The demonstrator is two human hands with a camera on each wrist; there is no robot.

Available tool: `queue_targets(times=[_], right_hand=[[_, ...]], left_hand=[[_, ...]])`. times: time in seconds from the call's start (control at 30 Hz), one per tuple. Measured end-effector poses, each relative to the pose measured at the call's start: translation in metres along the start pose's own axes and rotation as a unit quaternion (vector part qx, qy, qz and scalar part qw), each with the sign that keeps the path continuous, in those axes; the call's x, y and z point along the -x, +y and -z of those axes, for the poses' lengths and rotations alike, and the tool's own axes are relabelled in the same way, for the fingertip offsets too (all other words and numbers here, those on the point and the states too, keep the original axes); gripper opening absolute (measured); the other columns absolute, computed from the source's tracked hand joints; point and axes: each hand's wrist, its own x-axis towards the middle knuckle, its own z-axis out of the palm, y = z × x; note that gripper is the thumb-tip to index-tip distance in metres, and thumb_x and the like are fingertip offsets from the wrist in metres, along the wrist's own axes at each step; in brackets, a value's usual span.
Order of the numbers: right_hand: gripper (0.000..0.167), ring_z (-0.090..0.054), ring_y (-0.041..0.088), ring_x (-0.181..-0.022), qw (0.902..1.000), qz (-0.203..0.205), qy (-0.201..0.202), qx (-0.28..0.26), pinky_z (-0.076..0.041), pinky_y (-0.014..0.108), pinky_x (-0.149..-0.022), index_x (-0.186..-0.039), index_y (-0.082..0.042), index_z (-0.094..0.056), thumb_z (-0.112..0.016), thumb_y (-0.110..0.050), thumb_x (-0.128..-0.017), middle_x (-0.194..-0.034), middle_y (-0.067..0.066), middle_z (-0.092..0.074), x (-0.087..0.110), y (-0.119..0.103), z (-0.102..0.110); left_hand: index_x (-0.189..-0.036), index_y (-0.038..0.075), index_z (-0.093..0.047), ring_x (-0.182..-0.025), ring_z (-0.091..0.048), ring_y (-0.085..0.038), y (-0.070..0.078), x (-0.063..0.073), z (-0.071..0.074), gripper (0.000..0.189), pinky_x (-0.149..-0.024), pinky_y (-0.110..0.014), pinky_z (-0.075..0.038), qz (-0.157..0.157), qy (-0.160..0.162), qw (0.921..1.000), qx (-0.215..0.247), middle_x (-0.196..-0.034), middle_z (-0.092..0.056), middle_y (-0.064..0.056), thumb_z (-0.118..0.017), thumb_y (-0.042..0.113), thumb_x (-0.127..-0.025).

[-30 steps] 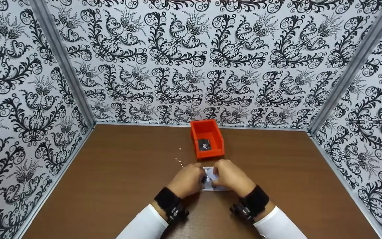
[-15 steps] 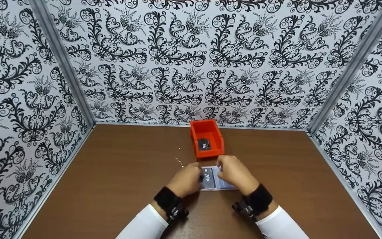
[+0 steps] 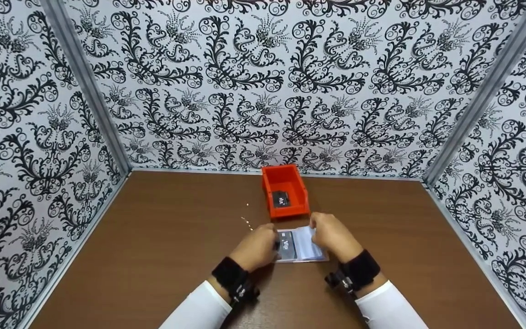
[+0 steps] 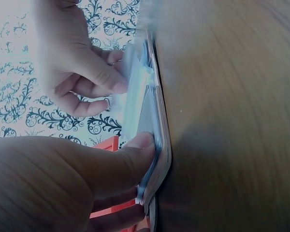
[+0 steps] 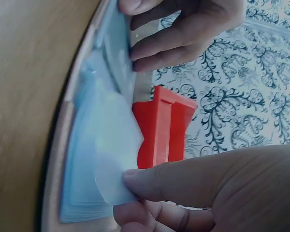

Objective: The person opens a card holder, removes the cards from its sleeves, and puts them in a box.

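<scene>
A card holder with clear plastic sleeves [image 3: 306, 244] lies spread on the table in front of me, its edge showing a pale cover [image 4: 165, 162]. In its left half sits a grey card [image 3: 286, 244] lettered "Vip". My left hand [image 3: 256, 246] grips the holder's left side, thumb pressing on top and fingers underneath in the left wrist view. On the other side, my right hand [image 3: 334, 233] pinches the edge of one clear sleeve [image 5: 111, 179] between thumb and forefinger. That sleeve is bent up from the stack of sleeves below it.
Behind the holder stands a red-orange plastic bin [image 3: 289, 211] with a dark card [image 3: 281, 199] inside. Small light specks [image 3: 248, 223] mark the brown table [image 3: 176, 219] left of the bin. Patterned walls [image 3: 263, 91] close off the back and sides.
My right hand has moved to the right, turning a clear sleeve over and uncovering the grey card and the right half. My left hand has stayed at the holder's left side.
</scene>
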Motion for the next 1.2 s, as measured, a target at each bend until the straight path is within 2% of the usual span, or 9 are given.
queue_targets(times=[0.2, 0.33, 0.47, 0.7, 0.87, 1.0, 1.07, 1.2], right_hand=[[0.026, -0.065, 0.029, -0.086, 0.9995, -0.017, -0.027, 0.001, -0.061, 0.047, -0.078, -0.098, -0.005, -0.070, -0.073, 0.008, -0.076, -0.097, 0.013, -0.072, -0.002, 0.004, -0.003], [0.024, -0.062, 0.027, -0.081, 0.9993, -0.020, -0.030, -0.007, -0.056, 0.041, -0.072, -0.095, -0.005, -0.070, -0.074, 0.008, -0.075, -0.091, 0.010, -0.070, -0.002, 0.006, -0.003], [0.020, -0.058, 0.025, -0.074, 0.9997, -0.010, -0.020, -0.013, -0.047, 0.036, -0.064, -0.087, -0.005, -0.068, -0.075, 0.007, -0.072, -0.082, 0.006, -0.065, -0.002, 0.009, -0.004], [0.020, -0.054, 0.021, -0.065, 0.9996, 0.002, -0.002, -0.028, -0.040, 0.031, -0.056, -0.073, -0.010, -0.065, -0.073, 0.008, -0.068, -0.071, 0.001, -0.060, -0.002, 0.010, -0.004], [0.020, -0.056, 0.021, -0.069, 0.9983, 0.004, 0.000, -0.057, -0.043, 0.032, -0.060, -0.074, -0.012, -0.065, -0.074, 0.006, -0.073, -0.074, 0.002, -0.061, 0.000, 0.001, 0.000], [0.017, -0.060, 0.018, -0.071, 0.9947, 0.024, 0.010, -0.100, -0.050, 0.031, -0.064, -0.081, -0.011, -0.069, -0.079, 0.002, -0.080, -0.078, 0.002, -0.066, 0.001, -0.008, 0.001], [0.014, -0.066, 0.016, -0.069, 0.9895, 0.039, -0.005, -0.139, -0.055, 0.030, -0.064, -0.085, -0.010, -0.072, -0.081, 0.000, -0.085, -0.080, 0.003, -0.072, 0.001, -0.012, -0.001], [0.005, -0.075, 0.016, -0.067, 0.9736, 0.055, -0.059, -0.213, -0.062, 0.030, -0.061, -0.094, -0.003, -0.076, -0.080, -0.003, -0.095, -0.084, 0.011, -0.080, 0.000, -0.014, -0.007]], left_hand=[[-0.087, 0.015, -0.083, -0.082, -0.063, -0.013, -0.001, 0.000, -0.001, 0.019, -0.077, -0.032, -0.060, 0.000, 0.001, 1.0000, 0.002, -0.099, -0.064, 0.001, -0.100, 0.017, -0.080], [-0.086, 0.014, -0.082, -0.084, -0.065, -0.015, -0.003, 0.000, -0.002, 0.019, -0.080, -0.033, -0.061, -0.014, 0.010, 0.9998, -0.013, -0.099, -0.065, 0.000, -0.099, 0.017, -0.080], [-0.085, 0.014, -0.081, -0.084, -0.066, -0.016, -0.004, 0.000, -0.003, 0.018, -0.082, -0.035, -0.062, -0.024, 0.014, 0.9991, -0.032, -0.100, -0.066, -0.001, -0.098, 0.018, -0.080], [-0.087, 0.014, -0.081, -0.084, -0.066, -0.015, -0.002, 0.001, -0.002, 0.019, -0.081, -0.035, -0.062, -0.006, 0.007, 0.9997, -0.021, -0.101, -0.065, 0.000, -0.099, 0.019, -0.081], [-0.085, 0.015, -0.080, -0.082, -0.064, -0.014, -0.002, 0.001, -0.002, 0.019, -0.078, -0.034, -0.061, -0.011, 0.012, 0.9997, -0.017, -0.098, -0.063, 0.001, -0.098, 0.018, -0.082], [-0.087, 0.014, -0.081, -0.081, -0.062, -0.013, -0.003, 0.001, -0.002, 0.017, -0.076, -0.033, -0.060, -0.011, 0.011, 0.9998, -0.013, -0.097, -0.062, 0.002, -0.098, 0.018, -0.082], [-0.088, 0.013, -0.082, -0.080, -0.061, -0.012, -0.003, 0.001, -0.002, 0.018, -0.075, -0.033, -0.059, -0.009, 0.013, 0.9998, -0.011, -0.097, -0.062, 0.001, -0.098, 0.017, -0.081], [-0.088, 0.012, -0.082, -0.080, -0.061, -0.013, -0.002, 0.000, -0.003, 0.019, -0.076, -0.033, -0.060, -0.004, 0.017, 0.9998, -0.011, -0.099, -0.063, 0.000, -0.098, 0.017, -0.080]])
